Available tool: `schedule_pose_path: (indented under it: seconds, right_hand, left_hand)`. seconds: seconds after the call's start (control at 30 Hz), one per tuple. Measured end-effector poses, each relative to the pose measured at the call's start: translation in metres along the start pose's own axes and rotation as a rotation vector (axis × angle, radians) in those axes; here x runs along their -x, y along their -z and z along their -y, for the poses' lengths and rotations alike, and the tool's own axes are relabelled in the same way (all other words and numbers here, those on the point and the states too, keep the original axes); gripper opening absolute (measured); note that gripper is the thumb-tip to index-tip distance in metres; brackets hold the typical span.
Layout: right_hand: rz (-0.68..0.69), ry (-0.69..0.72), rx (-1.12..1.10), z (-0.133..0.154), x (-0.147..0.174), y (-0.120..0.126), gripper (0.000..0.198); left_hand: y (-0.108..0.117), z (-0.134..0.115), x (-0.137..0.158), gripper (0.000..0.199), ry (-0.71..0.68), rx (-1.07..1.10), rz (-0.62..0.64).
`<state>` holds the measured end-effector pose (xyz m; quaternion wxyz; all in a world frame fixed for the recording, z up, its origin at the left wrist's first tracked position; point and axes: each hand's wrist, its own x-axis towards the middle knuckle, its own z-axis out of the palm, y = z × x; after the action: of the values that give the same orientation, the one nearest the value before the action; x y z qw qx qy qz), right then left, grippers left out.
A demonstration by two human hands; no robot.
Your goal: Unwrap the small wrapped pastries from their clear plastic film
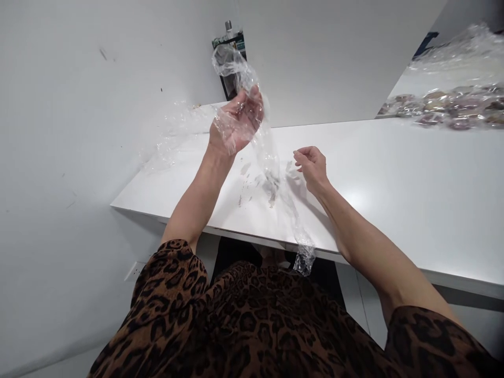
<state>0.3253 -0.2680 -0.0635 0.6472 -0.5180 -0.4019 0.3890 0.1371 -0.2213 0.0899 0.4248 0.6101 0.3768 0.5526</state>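
Note:
Raised above the white table (394,189), my left hand (238,121) has curled fingers, and clear plastic film (271,152) is bunched in and around it. The film trails down across the table and hangs over the front edge in a crumpled end. My right hand (313,167) is just right of the film, with thumb and fingertips drawn together. Whatever those fingertips pinch, if anything, is too small to make out. Another loose heap of clear film (169,142) lies to the left, by the wall. Greyish smudges show on the tabletop under the film.
At the back right sit clear plastic packs (460,107) of rounded pinkish and brown items. A dark pouch or box with a metallic top (229,39) is behind my left hand. A wall (71,157) borders the table's left side; a wall socket (136,270) is low down.

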Motion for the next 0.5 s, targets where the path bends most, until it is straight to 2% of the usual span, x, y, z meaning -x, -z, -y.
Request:
schedule_pose_path:
  seconds: [0.07, 0.13, 0.27, 0.37, 0.43, 0.5]
  right_hand:
    - [-0.001, -0.002, -0.008, 0.002, 0.000, 0.000, 0.014]
    - [-0.003, 0.000, -0.020, 0.002, -0.001, 0.001, 0.015]
    - [-0.017, -0.014, -0.026, 0.002, -0.004, 0.006, 0.019]
    - [-0.012, 0.004, -0.033, 0.004, -0.006, 0.009, 0.024]
    - [0.083, 0.043, -0.053, 0.006, -0.004, 0.009, 0.033]
    - [0.249, 0.079, -0.056, 0.006, 0.001, 0.006, 0.046]
  left_hand:
    - [-0.004, -0.021, 0.000, 0.053, -0.005, 0.042, 0.059]
    - [-0.009, -0.043, 0.002, 0.057, -0.001, 0.059, 0.025]
    - [-0.012, -0.078, 0.011, 0.037, 0.023, 0.369, 0.064]
    - [-0.006, -0.089, 0.018, 0.040, -0.019, 0.464, 0.098]
    - [-0.002, -0.089, 0.023, 0.038, -0.043, 0.427, 0.069]
    - [0.001, -0.086, 0.028, 0.035, -0.045, 0.411, 0.030]
